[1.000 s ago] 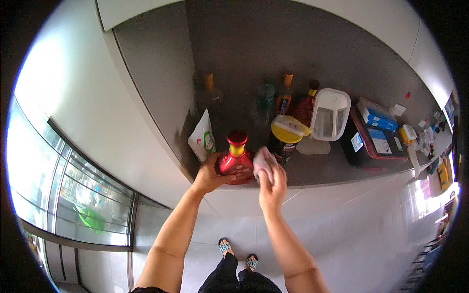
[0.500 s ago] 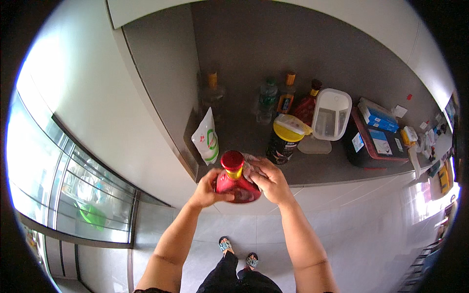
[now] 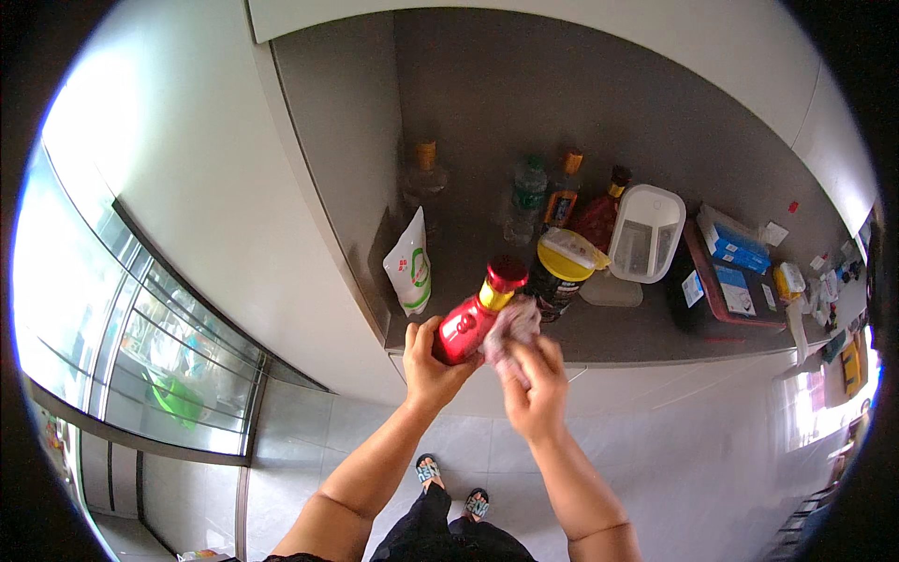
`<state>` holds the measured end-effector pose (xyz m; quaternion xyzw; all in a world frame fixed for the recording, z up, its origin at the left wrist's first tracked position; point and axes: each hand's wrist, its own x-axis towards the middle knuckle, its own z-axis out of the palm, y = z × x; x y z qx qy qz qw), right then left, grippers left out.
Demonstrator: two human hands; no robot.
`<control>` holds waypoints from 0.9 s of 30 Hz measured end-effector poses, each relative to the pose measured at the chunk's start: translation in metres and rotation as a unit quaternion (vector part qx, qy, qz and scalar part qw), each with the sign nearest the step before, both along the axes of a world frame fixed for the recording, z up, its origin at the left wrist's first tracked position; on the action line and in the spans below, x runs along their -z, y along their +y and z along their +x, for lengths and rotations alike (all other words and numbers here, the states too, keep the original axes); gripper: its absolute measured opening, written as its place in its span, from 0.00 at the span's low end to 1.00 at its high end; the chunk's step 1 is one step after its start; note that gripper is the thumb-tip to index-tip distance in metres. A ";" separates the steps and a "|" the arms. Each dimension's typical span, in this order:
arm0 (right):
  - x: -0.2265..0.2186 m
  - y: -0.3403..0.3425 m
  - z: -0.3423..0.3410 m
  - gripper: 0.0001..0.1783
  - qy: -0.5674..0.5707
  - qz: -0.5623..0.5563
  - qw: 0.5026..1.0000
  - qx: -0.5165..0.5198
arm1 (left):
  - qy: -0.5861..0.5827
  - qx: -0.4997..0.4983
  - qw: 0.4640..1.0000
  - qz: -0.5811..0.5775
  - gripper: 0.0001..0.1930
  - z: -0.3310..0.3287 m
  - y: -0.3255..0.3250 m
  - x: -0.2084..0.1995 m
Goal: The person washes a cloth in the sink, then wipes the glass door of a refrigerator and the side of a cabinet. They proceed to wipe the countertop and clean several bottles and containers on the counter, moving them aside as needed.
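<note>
In the head view, the left grip (image 3: pixel 433 371) is clamped round the lower body of a glossy red bottle with a gold neck band and red cap (image 3: pixel 464 332); it tilts, cap leaning away from the person and to the right. The right grip (image 3: pixel 537 384), thumb and fingers together on a bunched, pale pinkish cloth (image 3: pixel 512 333), holds it against the bottle's right side. Wiping appears to be the step in hand. Beyond the left grip, a white pouch with green print (image 3: pixel 408 267) stands on the dark grey tabletop (image 3: pixel 618 335); just beyond the right grip is a black tub with a yellow lid (image 3: pixel 560 273). The next move seems to call for turning the bottle in a firm left grip, letting the cloth reach the finger-covered side without knocking the tub.
</note>
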<state>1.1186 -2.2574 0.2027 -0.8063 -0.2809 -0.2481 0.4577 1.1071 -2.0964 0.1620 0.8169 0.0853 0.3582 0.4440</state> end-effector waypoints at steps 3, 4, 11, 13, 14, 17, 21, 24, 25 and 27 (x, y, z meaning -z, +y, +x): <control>-0.020 0.025 -0.010 0.19 -0.114 -0.038 0.993 0.000 | -0.020 -0.016 1.000 -0.013 0.26 0.013 -0.009 0.011; -0.029 0.034 -0.003 0.21 -0.163 -0.075 0.983 0.029 | -0.026 -0.003 1.000 -0.010 0.23 0.017 -0.015 0.011; -0.019 0.049 0.005 0.18 -0.128 -0.244 0.958 0.075 | -0.053 -0.079 0.995 0.030 0.21 0.021 -0.012 0.031; 0.010 0.026 -0.015 0.17 -0.078 -0.196 0.976 0.049 | -0.031 -0.071 0.997 0.002 0.27 0.012 -0.007 0.024; 0.016 0.013 -0.016 0.16 -0.058 -0.173 0.982 0.039 | -0.010 -0.070 0.997 -0.011 0.30 0.012 -0.008 0.022; 0.011 -0.009 -0.002 0.15 -0.018 -0.024 0.997 0.073 | 0.049 -0.057 0.997 -0.025 0.35 0.000 0.000 0.016; 0.001 0.006 0.015 0.14 -0.009 0.014 1.000 0.018 | 0.079 0.018 0.990 -0.114 0.37 -0.008 0.002 0.017; 0.018 -0.004 0.033 0.15 0.007 0.055 0.998 0.003 | 0.139 0.119 0.970 -0.160 0.38 -0.013 0.007 -0.007; 0.014 -0.012 0.037 0.13 0.203 0.163 0.964 -0.051 | 0.117 0.165 0.961 -0.187 0.36 -0.016 0.013 -0.002; 0.009 -0.029 0.053 0.16 0.353 0.281 0.855 -0.256 | 0.164 0.244 0.924 -0.245 0.37 -0.022 0.021 -0.008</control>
